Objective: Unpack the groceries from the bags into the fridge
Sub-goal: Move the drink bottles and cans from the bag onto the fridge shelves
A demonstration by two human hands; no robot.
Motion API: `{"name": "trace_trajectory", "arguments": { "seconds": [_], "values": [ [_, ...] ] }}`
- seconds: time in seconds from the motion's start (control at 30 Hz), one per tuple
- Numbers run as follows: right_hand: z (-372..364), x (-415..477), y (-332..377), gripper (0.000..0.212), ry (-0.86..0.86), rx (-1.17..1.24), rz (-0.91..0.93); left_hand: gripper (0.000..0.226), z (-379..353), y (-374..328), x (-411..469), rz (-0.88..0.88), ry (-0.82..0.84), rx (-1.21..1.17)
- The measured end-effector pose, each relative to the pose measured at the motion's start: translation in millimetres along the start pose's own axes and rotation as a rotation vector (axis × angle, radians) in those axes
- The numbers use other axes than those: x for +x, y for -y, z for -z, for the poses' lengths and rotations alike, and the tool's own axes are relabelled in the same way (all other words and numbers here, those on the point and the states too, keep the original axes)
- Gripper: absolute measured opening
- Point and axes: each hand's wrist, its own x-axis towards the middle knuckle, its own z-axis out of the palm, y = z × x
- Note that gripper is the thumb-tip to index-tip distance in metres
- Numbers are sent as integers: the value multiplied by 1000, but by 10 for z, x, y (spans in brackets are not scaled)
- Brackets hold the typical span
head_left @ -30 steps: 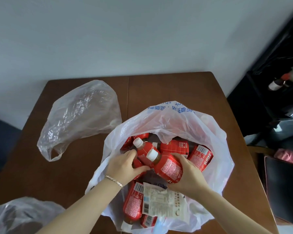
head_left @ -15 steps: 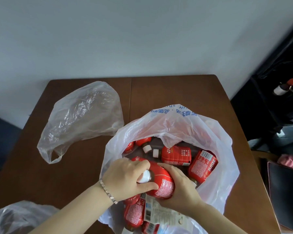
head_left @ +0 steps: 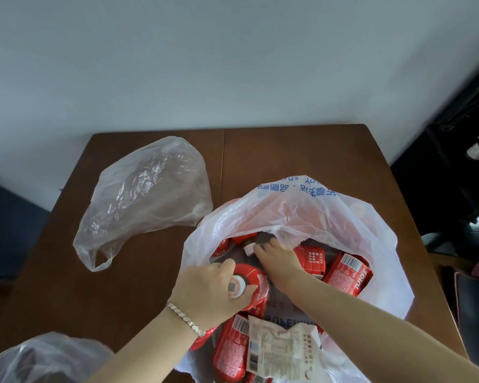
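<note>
Nearest me, a crumpled clear bag [head_left: 39,360] sits at the lower left corner of the brown worktop [head_left: 288,153]. Beside it on the worktop, a white shopping bag [head_left: 302,205] with blue print gapes open. It is packed with red-labelled bottles [head_left: 349,275] lying on their sides, and a white printed packet [head_left: 280,349] rests on top at the near edge. My left hand [head_left: 208,288], a bracelet [head_left: 186,319] at the wrist, has its fingers wrapped round the white-capped neck of one red bottle [head_left: 256,280] inside the bag. Just beyond, my right hand [head_left: 280,261] lies palm down deeper in, fingers reaching the white cap of a second bottle [head_left: 249,248]; I cannot tell whether they grip it. Farther left, an empty clear bag [head_left: 147,197] lies just beside the white one. A pale wall [head_left: 233,64] rises behind.
</note>
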Motion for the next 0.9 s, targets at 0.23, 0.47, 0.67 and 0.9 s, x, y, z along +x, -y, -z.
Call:
{"name": "trace_trajectory", "arguments": {
  "seconds": [0.23,0.47,0.67,0.9],
  "values": [
    [135,-1,0,35,69,-195,17,47,4,56,-36,49,61,47],
    [341,-665,-414,40,-118,403,-221,41,160,-59,-34,7,61,35],
    [578,-1387,-400,24,-449,606,-170,46,587,-302,-19,-80,-10,106],
    [764,-2109,-205,18,-512,462,-285,44,900,-592,4,-291,-101,21]
  ]
}}
